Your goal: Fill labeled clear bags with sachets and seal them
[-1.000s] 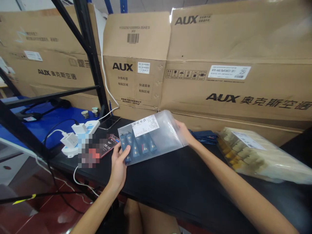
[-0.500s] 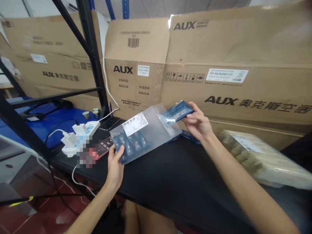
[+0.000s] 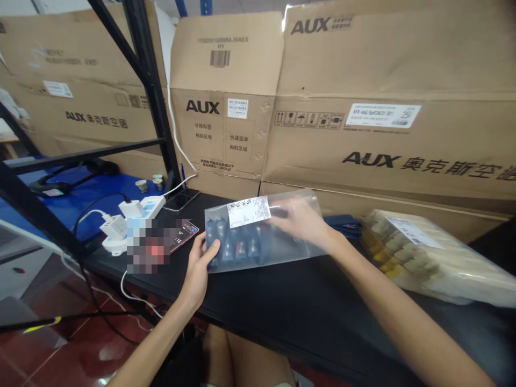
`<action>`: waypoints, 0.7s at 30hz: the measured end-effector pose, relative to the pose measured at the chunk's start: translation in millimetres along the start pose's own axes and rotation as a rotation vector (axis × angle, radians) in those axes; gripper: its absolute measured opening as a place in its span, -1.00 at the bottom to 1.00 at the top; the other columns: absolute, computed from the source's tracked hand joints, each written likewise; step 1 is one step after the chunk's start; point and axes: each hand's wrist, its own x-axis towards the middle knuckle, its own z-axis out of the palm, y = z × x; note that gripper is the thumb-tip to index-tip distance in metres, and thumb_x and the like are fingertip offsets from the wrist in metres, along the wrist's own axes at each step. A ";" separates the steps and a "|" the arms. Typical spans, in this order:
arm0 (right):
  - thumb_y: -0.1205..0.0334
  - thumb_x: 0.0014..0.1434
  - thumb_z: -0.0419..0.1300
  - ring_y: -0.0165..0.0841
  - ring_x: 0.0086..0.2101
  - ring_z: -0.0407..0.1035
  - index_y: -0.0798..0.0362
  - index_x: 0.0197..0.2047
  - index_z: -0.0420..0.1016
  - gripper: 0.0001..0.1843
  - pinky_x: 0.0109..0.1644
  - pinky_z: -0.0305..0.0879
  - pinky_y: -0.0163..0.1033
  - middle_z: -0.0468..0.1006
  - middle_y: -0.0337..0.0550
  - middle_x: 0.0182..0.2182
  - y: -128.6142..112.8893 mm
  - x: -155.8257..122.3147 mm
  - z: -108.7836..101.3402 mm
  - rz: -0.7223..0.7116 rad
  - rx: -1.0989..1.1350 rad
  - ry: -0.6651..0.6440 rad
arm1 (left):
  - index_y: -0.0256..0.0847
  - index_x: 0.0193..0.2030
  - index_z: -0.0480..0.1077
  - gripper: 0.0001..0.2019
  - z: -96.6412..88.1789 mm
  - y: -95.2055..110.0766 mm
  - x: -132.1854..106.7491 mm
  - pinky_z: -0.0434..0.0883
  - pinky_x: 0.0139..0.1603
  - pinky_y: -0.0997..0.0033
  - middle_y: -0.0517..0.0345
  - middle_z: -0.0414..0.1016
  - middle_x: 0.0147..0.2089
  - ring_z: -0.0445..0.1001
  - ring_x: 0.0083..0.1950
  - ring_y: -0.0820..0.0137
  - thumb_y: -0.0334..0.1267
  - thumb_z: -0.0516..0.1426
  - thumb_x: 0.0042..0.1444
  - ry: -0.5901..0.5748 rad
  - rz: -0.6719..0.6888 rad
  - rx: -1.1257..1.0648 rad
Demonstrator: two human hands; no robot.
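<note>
The left hand pinches the edge of the clear bag between thumb and curled fingers, the right hand rests on it with fingers spread, blue packets already inside, a dark blue pile just beyond.

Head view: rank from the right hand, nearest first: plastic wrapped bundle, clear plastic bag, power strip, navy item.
1. Clear plastic bag: in contact with the right hand.
2. Navy item: on the table, just right of the bag.
3. Plastic wrapped bundle: farther right.
4. Power strip: far left, beyond the bag.
</note>
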 end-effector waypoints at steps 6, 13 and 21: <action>-0.07 0.25 0.41 -0.27 -0.38 0.64 0.00 -0.22 0.76 -0.70 -0.46 0.45 -0.26 0.79 -0.09 -0.27 8.5 5.9 -13.5 0.080 0.458 0.200 | -0.14 -0.03 0.58 -0.41 -0.3 2.8 1.9 0.53 0.07 0.23 0.12 0.69 -0.03 0.65 0.00 0.16 0.05 0.57 -0.16 0.086 -0.015 -0.123; 0.05 0.07 0.44 -0.20 -0.38 0.64 0.02 -0.42 0.62 -0.78 -0.37 0.58 -0.18 0.71 -0.05 -0.41 83.0 3.5 -25.2 0.252 0.344 0.504 | -0.11 -0.07 0.56 -0.50 -3.7 1.7 6.1 0.51 0.15 0.24 0.18 0.67 0.01 0.61 0.09 0.21 -0.01 0.56 -0.09 0.182 -0.002 -0.260; 0.27 0.04 0.34 -0.01 -0.13 0.64 -0.07 -0.22 0.71 -0.80 0.02 0.59 -0.09 0.78 -0.09 -0.20 107.0 -8.5 27.8 0.106 -0.054 -0.176 | -0.14 0.00 0.55 -0.39 1.7 5.8 -2.1 0.52 0.13 0.15 0.09 0.69 0.01 0.65 0.08 0.10 0.05 0.57 -0.14 0.086 -0.003 -0.114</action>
